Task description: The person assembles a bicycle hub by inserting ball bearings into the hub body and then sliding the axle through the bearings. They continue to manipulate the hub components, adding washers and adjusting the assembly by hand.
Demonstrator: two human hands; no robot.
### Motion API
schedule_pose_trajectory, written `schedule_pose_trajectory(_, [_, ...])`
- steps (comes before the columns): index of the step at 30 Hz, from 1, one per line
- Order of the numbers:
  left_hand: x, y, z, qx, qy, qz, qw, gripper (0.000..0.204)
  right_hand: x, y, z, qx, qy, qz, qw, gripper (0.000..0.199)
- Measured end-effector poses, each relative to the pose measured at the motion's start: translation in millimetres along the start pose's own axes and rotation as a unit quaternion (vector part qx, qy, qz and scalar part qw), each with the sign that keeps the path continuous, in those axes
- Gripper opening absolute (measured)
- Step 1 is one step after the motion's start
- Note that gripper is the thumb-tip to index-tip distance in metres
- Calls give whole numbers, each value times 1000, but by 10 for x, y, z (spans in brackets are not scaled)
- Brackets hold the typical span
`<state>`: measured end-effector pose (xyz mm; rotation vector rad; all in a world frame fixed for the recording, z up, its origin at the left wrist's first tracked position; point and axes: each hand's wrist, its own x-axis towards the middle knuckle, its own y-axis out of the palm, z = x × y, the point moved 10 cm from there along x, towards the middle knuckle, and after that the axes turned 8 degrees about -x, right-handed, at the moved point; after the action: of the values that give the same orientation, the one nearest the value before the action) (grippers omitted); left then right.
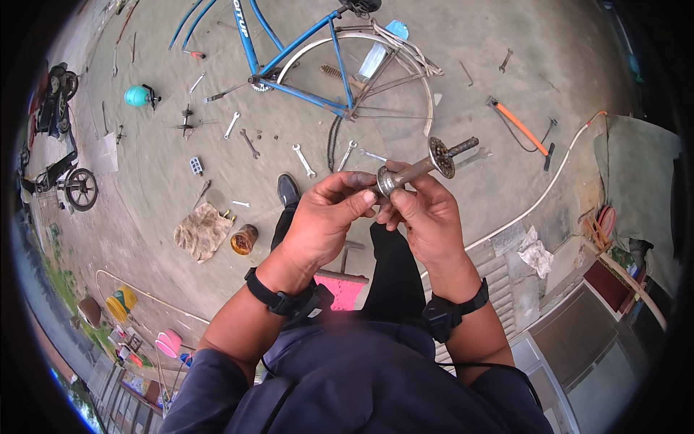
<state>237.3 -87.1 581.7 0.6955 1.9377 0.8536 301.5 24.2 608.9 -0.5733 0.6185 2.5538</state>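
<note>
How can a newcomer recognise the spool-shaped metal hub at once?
Find the blue metal bicycle frame at the top. Below it, the bare right hand holds the dirty metal hub beside the left hand. Unlike the flat silver wrenches on the ground, it has two round flanges joined by a tube.

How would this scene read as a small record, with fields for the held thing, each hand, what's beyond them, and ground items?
Held thing: greasy metal wheel hub with two round flanges
Right hand: grips the hub near its closer end
Left hand: fingertips at that closer end, exact grip unclear
Beyond the hands: blue tubular metal bicycle frame
Ground items: silver metal spanner, orange-bodied pump, crumpled beige cloth, brown round container
</note>
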Motion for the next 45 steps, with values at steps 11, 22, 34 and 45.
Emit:
schedule_pose_trajectory(11, [573, -1387, 845, 45, -53, -41, 997, 31, 485, -624, -1470, -97, 67, -61, 991, 36])
schedule_pose_trajectory(22, [861, -2643, 1378, 65, -94, -42, 993, 34, 875, -861, -2849, -70, 22, -54, 996, 35])
schedule_pose_trajectory(34, [972, -2661, 1398, -82, -57, 77, 992, 29, 1117, -693, -2700, -183, -134, 37, 973, 34])
schedule_pose_trajectory(45, [1074, -2489, 1344, -150, -88, 130, 976, 39, 1161, -691, -2455, -269, -228, 52, 934, 32])
